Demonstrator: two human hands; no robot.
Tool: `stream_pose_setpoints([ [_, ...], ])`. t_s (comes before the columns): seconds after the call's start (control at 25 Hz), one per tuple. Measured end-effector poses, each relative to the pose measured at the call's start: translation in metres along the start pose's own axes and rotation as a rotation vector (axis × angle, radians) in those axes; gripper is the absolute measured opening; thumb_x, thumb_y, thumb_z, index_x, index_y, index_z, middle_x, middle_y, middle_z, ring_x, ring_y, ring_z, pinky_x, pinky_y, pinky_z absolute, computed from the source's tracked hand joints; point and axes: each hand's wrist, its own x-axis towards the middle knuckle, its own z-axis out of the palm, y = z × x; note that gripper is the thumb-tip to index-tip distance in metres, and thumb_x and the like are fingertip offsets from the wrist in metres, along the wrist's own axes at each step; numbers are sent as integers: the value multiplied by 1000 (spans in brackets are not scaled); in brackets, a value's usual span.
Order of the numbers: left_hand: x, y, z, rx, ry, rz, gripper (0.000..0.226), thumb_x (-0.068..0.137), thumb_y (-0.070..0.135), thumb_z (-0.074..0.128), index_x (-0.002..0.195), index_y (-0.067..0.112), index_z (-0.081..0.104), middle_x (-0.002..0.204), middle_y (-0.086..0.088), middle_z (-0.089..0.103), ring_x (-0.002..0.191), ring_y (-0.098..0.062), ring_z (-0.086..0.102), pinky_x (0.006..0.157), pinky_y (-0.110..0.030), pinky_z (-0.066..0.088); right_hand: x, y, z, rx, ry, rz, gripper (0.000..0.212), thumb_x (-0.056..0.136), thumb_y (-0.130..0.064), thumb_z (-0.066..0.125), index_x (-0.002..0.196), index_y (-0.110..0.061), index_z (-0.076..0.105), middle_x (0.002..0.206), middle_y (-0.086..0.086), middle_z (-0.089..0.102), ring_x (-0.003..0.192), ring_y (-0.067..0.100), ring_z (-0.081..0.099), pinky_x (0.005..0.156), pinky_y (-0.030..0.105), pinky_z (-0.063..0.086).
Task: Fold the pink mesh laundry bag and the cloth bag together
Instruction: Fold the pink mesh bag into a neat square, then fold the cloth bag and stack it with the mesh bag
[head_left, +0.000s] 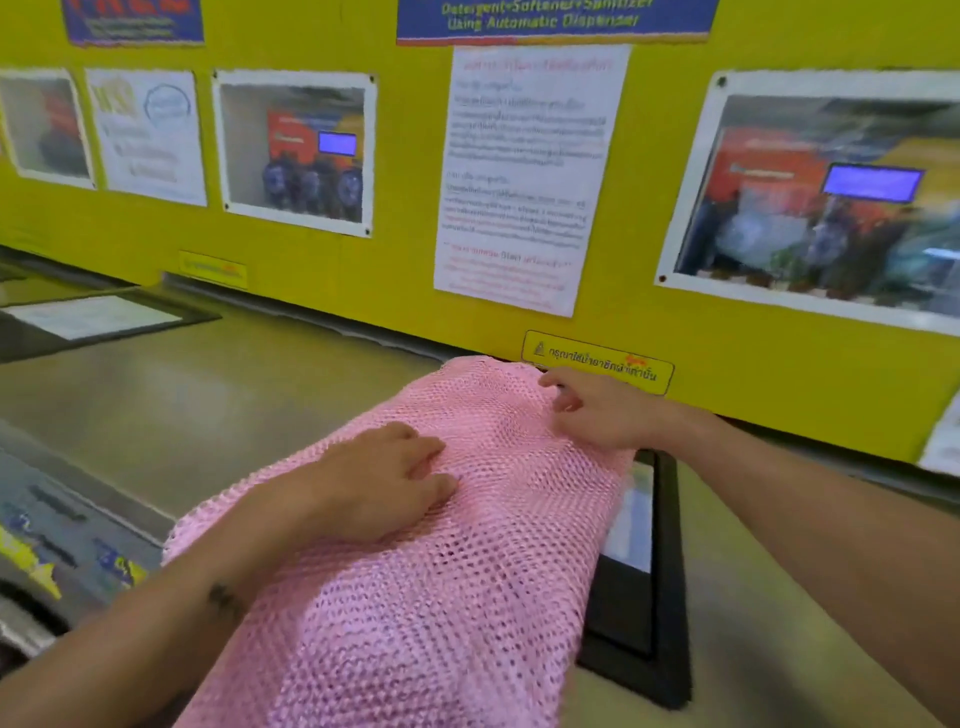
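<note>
Head view gives me the pink mesh laundry bag (441, 545) spread on the flat grey top (218, 415), and I take the bag itself as my landmark. Its long axis runs from the near edge of the picture away toward the yellow wall (363, 291), leaning a little to the right. My left hand (384, 483) lies flat on the bag's middle, fingers straight and pressing the mesh. My right hand (597, 410) sits at the bag's far right corner, forefinger stretched out; the other fingers look bent on the mesh, though I cannot tell whether they pinch it. The cloth bag I cannot make out; it may lie under the mesh. A black-framed panel (654, 597) shows just beside the bag's right edge. I judge the right hand nearer the far end, so a fold along the long axis would start there, toward me.
</note>
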Motion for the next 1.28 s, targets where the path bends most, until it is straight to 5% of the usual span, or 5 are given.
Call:
stream_pose_setpoints([
  [0.36,7,164,-9,-283,460,370,27,91,28,59,116,28,66,110,8,70,103,-10,63,96,-31,47,-175,121,-113,-326,-243,232,46,96,-33,57,140,-29,43,123,-5,58,108,17,56,96,36,45],
  [0.64,12,302,28,-347,394,505,19,91,17,59,103,28,69,84,10,67,62,8,58,55,-5,35,-283,216,-134,-271,-336,591,48,90,-42,61,134,-29,47,101,-1,60,89,20,66,77,39,59],
  [0.8,14,353,55,-329,295,523,22,92,21,59,110,27,69,97,5,69,83,-3,63,67,-11,43,-311,241,-114,-225,-349,779,72,74,-68,64,121,-15,48,98,17,68,76,31,75,64,35,60],
  [1.04,24,402,112,-143,91,458,39,88,43,59,121,23,63,100,5,70,92,-15,65,85,-29,51,-309,224,-93,-195,-121,652,80,76,-49,66,143,-27,29,114,6,58,77,25,66,66,35,60],
  [1.28,36,396,139,-42,296,258,62,80,60,59,131,25,53,123,-3,61,113,-26,55,94,-39,48,-307,208,-74,-139,-22,576,100,76,-48,67,150,-26,4,123,10,55,105,30,56,78,37,47],
])
